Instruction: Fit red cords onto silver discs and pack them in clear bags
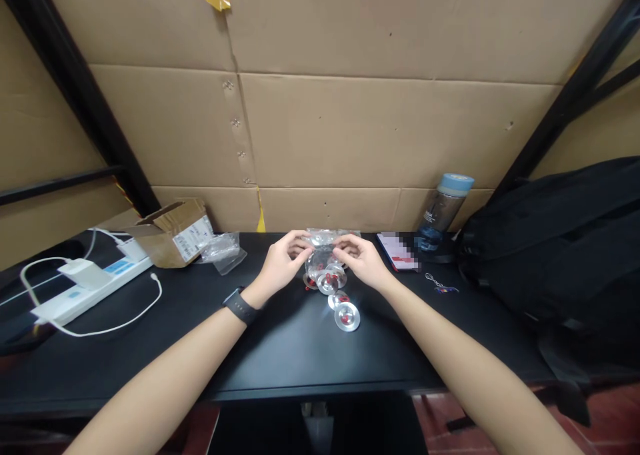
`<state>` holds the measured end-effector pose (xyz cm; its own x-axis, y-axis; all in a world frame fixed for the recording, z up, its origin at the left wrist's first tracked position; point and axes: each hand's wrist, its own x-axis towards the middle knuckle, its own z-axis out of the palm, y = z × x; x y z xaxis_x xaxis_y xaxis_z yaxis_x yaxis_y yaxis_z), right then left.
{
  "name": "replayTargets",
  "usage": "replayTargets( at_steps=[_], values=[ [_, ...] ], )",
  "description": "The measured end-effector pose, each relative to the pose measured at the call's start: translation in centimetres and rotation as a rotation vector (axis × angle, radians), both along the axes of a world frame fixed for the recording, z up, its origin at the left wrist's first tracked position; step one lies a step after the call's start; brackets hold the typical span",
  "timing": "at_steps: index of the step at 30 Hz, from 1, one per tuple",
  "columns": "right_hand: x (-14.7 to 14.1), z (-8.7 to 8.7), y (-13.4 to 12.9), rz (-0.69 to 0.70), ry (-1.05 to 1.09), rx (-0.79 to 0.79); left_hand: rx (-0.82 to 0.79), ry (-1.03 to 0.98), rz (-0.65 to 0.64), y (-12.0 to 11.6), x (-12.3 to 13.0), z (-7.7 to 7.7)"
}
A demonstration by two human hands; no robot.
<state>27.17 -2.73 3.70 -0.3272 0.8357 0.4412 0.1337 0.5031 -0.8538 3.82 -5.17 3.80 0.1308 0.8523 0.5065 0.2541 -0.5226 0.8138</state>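
My left hand [285, 260] and my right hand [364, 262] pinch the two sides of a clear plastic bag [323, 250], fingers closed on its film. Just below and partly behind the bag lies a cluster of clear round discs [328, 282] with red middles, like suction cups. One more disc [347, 316] of the same kind lies nearest me on the black table [280, 355]. Film and glare hide how many discs are inside the bag and how many are outside it.
An open cardboard box [173, 245] and crumpled clear plastic [225, 250] are at back left, by a white power strip [95, 288] with a cable. A phone [397, 252], a bottle [443, 212], a small keychain [443, 284] and a black backpack [560, 262] are on the right.
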Motion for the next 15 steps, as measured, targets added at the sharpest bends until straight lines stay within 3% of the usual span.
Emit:
replayTargets(
  at_steps=[5,8,12,15],
  values=[
    [-0.1,-0.5,0.1,0.052,-0.035,-0.029,0.011,-0.013,-0.016,-0.1,-0.2,0.5],
    [0.0,-0.3,0.0,0.067,-0.016,-0.046,0.071,-0.031,0.036,0.3,-1.5,1.8],
    [0.3,0.0,0.0,0.058,-0.008,-0.034,0.264,-0.215,0.332,1.7,-7.4,4.2],
    [0.3,-0.1,0.2,0.044,0.0,-0.018,0.249,-0.177,0.558,2.9,-13.8,4.4]
  ],
)
